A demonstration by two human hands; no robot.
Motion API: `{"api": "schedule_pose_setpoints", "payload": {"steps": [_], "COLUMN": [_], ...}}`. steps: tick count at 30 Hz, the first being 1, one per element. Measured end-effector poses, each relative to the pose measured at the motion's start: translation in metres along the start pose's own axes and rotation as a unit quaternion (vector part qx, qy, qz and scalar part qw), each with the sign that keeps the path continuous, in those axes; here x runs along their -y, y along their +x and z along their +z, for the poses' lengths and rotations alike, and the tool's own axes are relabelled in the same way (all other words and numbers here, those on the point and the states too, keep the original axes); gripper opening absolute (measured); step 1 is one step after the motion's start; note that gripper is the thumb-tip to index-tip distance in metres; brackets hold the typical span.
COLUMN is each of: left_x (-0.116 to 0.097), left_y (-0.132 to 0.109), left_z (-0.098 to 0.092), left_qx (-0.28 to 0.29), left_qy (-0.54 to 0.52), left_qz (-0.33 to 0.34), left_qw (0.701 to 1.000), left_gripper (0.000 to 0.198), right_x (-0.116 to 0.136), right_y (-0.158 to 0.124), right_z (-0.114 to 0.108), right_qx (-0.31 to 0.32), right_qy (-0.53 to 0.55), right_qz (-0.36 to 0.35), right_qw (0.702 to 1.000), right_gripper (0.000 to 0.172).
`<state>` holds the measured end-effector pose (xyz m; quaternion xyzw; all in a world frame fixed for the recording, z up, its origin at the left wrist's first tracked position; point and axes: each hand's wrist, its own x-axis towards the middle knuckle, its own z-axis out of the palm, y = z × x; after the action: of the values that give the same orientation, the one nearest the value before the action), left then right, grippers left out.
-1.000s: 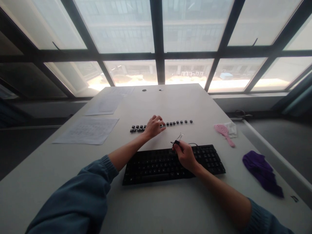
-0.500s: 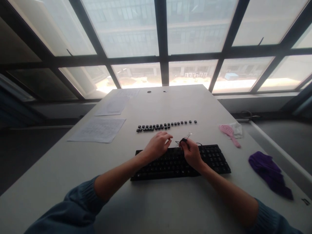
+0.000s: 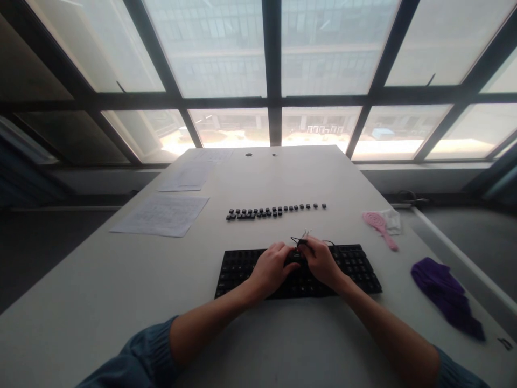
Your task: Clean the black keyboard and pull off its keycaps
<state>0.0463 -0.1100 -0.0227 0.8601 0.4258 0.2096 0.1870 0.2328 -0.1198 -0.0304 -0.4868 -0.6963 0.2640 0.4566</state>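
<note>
A black keyboard (image 3: pixel 241 264) lies in front of me, and both hands are over its upper middle. Between the thumb and fingers of my right hand (image 3: pixel 321 262) is a small black-handled keycap puller (image 3: pixel 302 243), its thin pale wires pointing up and away. My left hand (image 3: pixel 273 268) rests on the keys just to the left, thumb apart from the fingers and fingertips close to the puller. The keys right under the fingertips are hidden. Beyond the keyboard, loose black keycaps (image 3: pixel 246 216) stand in two rows.
Written paper sheets (image 3: pixel 161 215) lie at the left. On the right are a pink hairbrush (image 3: pixel 376 222), a white packet (image 3: pixel 393 221) and a crumpled purple cloth (image 3: pixel 444 293). A thin black cable (image 3: pixel 329 242) shows behind the keyboard. Windows stand past the table's far edge.
My left hand has come down and right onto the keys, beside the right hand. My right hand has lowered slightly, with the puller still in it.
</note>
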Motion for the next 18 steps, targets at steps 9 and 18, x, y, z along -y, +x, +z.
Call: {"api": "schedule_pose_setpoints", "payload": {"steps": [9, 18], "left_x": [0.0027, 0.0015], "left_y": [-0.0018, 0.0002], "left_z": [0.0042, 0.0028], "left_qx": [0.0, 0.005], "left_qy": [0.001, -0.012], "left_qz": [0.006, -0.002], "left_qw": [1.0, 1.0], "left_gripper": [0.024, 0.016], "right_x": [-0.0006, 0.0016], "right_y": [0.0036, -0.0012], "right_z": [0.0005, 0.0023], "right_qx": [0.04, 0.073], "right_qy": [0.008, -0.009], "right_qz": [0.014, -0.032], "right_qw": [0.999, 0.997], "right_gripper": [0.026, 0.023]}}
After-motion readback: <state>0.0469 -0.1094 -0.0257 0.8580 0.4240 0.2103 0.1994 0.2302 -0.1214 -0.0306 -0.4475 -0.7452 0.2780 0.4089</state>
